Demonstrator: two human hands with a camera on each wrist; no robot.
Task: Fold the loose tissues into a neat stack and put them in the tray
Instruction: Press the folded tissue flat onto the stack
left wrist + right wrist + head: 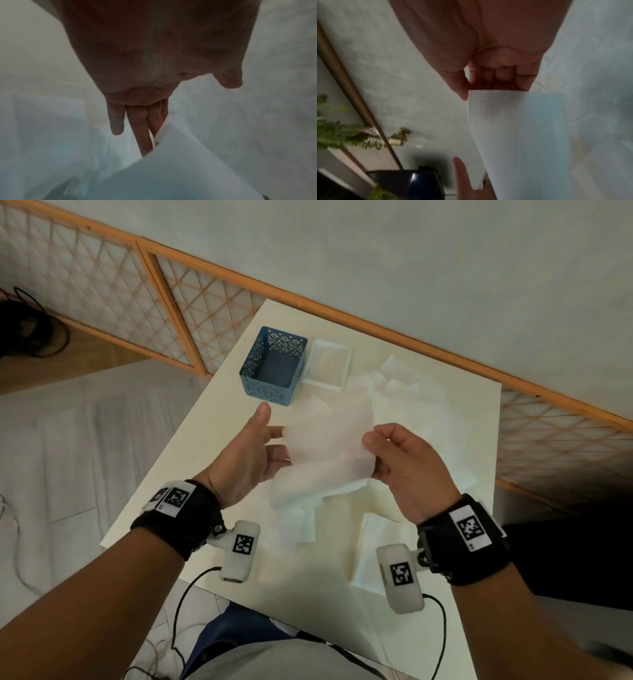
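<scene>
Folding has barely begun: you hold one tissue (329,453) at frame centre, right hand (407,470) pinching its edge, left hand (250,457) flat-fingered beneath, while loose tissues (394,378) litter the table (445,542) and the blue tray (272,368) sits empty upper-centre.

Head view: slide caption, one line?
Both hands hold a white tissue above the table, blue basket empty.

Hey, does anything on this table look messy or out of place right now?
Yes. Loose tissues lie scattered unfolded across the white table, none stacked. The blue basket and white tray hold none. The right hand pinches one tissue; the left hand supports it.
</scene>
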